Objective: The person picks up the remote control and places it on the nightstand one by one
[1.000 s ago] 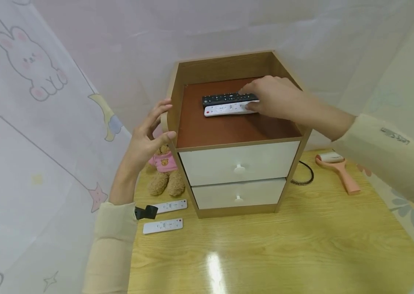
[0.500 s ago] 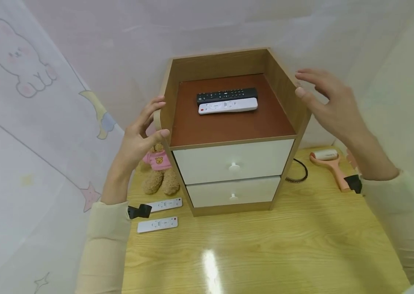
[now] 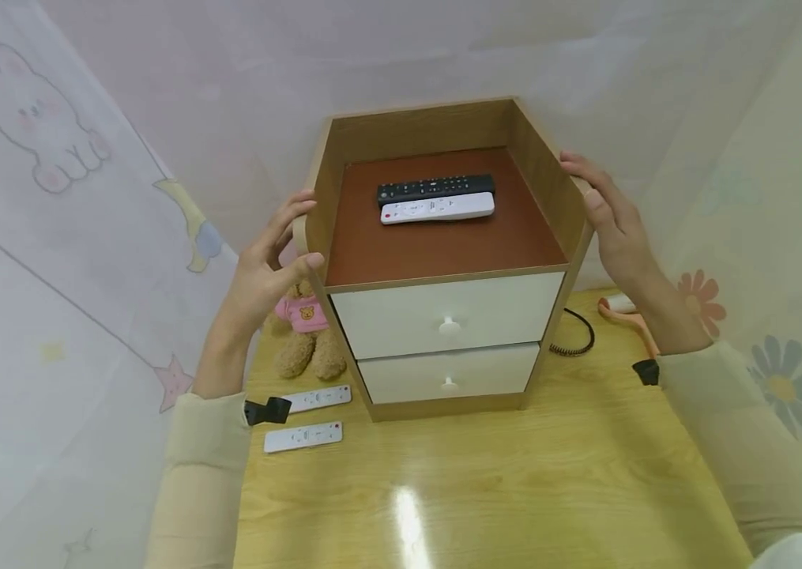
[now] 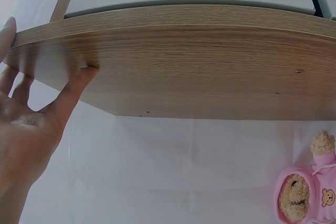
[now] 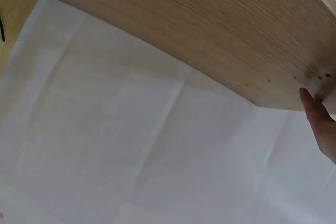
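Observation:
A small wooden cabinet (image 3: 386, 411) with two white drawers stands between both hands. My left hand (image 3: 258, 269) touches its left side panel (image 4: 199, 61), thumb and fingers spread along the edge. At the opposite side my right hand (image 3: 617, 225) rests on the right panel (image 5: 199, 30), with fingers at the top rim; in the right wrist view only a little of that hand (image 5: 321, 129) shows. Upon the brown top shelf (image 3: 429, 257) lie a black remote control (image 3: 436, 188) and a white remote control (image 3: 438, 209), side by side. Neither hand holds a remote.
Two more white remotes (image 3: 303, 436) lie on the wooden table (image 3: 479, 490), left of the cabinet. Behind them sits a teddy bear (image 3: 306, 316) in pink. A coiled black cord (image 3: 574, 350) and a partly hidden peach lint roller (image 3: 631, 316) are on the right.
My right hand has left the white remote on the shelf, moved right and come down onto the right panel. The left hand stays at its panel. The view shifts slightly.

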### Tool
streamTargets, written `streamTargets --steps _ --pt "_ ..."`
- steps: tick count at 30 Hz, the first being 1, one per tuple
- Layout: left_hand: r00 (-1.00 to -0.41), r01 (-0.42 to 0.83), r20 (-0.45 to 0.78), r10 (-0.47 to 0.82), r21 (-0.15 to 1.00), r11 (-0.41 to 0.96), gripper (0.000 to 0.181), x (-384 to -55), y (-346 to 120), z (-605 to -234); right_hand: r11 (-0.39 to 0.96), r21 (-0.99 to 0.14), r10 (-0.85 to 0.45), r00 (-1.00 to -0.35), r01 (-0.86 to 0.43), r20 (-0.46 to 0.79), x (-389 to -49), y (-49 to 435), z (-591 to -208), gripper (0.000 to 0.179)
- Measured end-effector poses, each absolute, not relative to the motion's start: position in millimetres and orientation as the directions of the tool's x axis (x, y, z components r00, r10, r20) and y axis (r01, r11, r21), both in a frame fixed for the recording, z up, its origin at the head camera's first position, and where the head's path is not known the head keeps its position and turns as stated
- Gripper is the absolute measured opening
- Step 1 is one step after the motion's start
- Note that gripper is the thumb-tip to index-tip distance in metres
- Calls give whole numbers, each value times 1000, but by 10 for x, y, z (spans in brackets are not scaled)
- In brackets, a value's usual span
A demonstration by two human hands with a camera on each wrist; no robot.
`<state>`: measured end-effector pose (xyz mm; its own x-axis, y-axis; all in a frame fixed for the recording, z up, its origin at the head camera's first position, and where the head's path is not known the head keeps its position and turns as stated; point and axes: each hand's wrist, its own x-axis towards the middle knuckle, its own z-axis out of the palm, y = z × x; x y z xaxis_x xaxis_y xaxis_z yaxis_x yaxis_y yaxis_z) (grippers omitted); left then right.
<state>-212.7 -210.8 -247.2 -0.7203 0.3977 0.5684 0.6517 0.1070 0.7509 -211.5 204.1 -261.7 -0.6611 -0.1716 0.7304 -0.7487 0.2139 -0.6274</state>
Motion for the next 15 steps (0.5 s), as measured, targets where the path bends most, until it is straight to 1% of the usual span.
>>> streamTargets --steps 3,4,7,9,10,12,15 --pt "-729 641 557 398 760 111 58 -2114 -2140 -2442 99 -634 -122 -641 -767 757 -2229 1994 -2715 49" --pt "-733 636 548 403 762 120 58 -2112 -2143 -2428 69 -646 -105 -649 -761 753 -2260 2000 -2739 49" --pt "-750 610 506 426 779 148 61 -2112 -2137 -2389 -25 -703 -77 -700 -711 710 -2317 2076 -2793 45" --pt "-764 590 475 436 788 176 64 -2104 -2130 -2367 -51 -737 -87 -733 -674 675 -2321 2149 -2809 42" --pt "-781 571 449 434 795 205 67 -2091 -2128 -2357 -60 -749 -98 -743 -660 663 -2314 2177 -2810 42" --pt "-803 543 416 427 806 235 72 -2062 -2137 -2353 -87 -763 -133 -751 -641 647 -2307 2215 -2809 41" --pt "-829 508 395 396 828 238 72 -1967 -2200 -2404 -141 -777 -172 -758 -613 629 -2291 2195 -2794 42"
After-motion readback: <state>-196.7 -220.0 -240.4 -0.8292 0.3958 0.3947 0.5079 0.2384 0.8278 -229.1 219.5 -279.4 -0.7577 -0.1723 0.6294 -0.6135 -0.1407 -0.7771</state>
